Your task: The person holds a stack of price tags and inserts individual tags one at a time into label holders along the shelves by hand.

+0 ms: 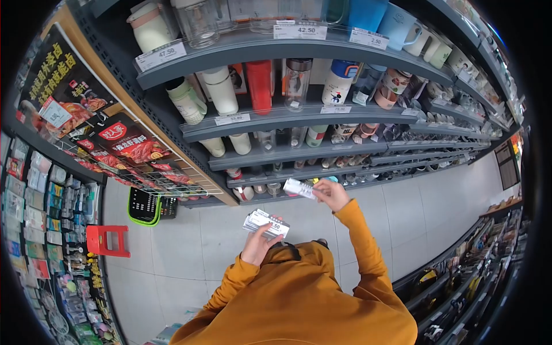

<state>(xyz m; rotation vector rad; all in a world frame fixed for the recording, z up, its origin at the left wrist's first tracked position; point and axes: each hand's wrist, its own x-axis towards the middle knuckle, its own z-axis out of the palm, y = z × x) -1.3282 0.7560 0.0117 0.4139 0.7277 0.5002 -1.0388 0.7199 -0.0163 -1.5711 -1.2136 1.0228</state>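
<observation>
My left hand (pixel 257 246) is closed around a stack of white price tags (pixel 268 224), held low in front of my body. The top tag's printed price ends in .50. Raised to the right, my right hand (pixel 332 194) pinches a single price tag (pixel 299 188) by its right end, apart from the stack. That tag is tilted, and its small print is too fine to read. Beyond both hands, the lower shelves (pixel 299 167) hold cups and bottles. Orange-brown sleeves cover both arms.
Shelves ahead carry tumblers, including a red bottle (pixel 260 86), with price tags (pixel 300 30) along their edges. Packaged food (pixel 123 138) hangs on a rack at left. A green-rimmed black basket (pixel 144 206) and a red stool (pixel 108 240) stand on the tiled floor (pixel 184 247).
</observation>
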